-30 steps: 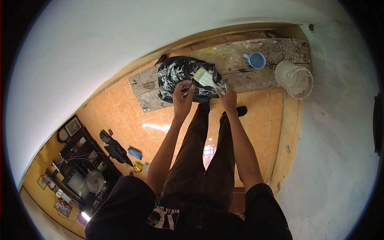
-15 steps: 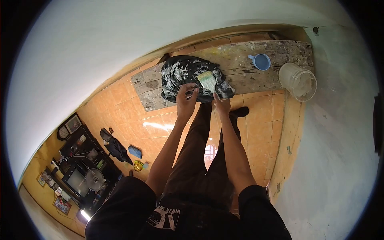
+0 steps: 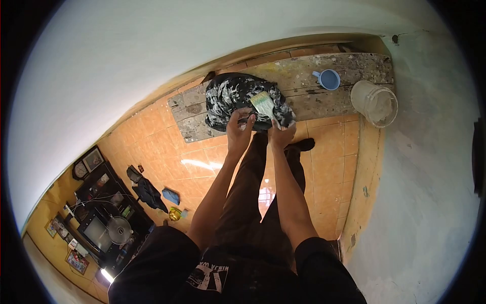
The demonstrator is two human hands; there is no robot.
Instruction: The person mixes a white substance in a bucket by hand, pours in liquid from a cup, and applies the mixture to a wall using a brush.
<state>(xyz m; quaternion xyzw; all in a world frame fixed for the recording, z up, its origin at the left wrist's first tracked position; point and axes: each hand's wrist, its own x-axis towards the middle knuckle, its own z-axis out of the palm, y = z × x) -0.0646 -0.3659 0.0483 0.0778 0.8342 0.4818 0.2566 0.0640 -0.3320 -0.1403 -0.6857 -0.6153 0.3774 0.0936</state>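
Observation:
A black cloth bundle (image 3: 230, 93), streaked with white paint, lies heaped on a worn wooden bench (image 3: 314, 109). My left hand (image 3: 239, 131) is at the bundle's near edge, its thumb and fingers curled around a dark fold. My right hand (image 3: 281, 136) grips the handle of a wide paintbrush (image 3: 263, 105), whose pale bristles point up and away over the cloth. The bundle's right corner touches the right fingers and looks slightly blurred. Most of the brush handle is hidden in that hand.
A light-blue mug (image 3: 330, 79) stands on the bench, right of the cloth. Beyond it, a whitish plastic bucket (image 3: 373, 104) tilts at the bench's right end. Pale walls (image 3: 425, 167) rise ahead and to the right. Dark clothing (image 3: 150, 192) lies on the orange tiled floor.
My right hand has shifted slightly left and down, and its fingers now meet the cloth's corner. My left hand has moved slightly right and turned. The brush stays over the cloth.

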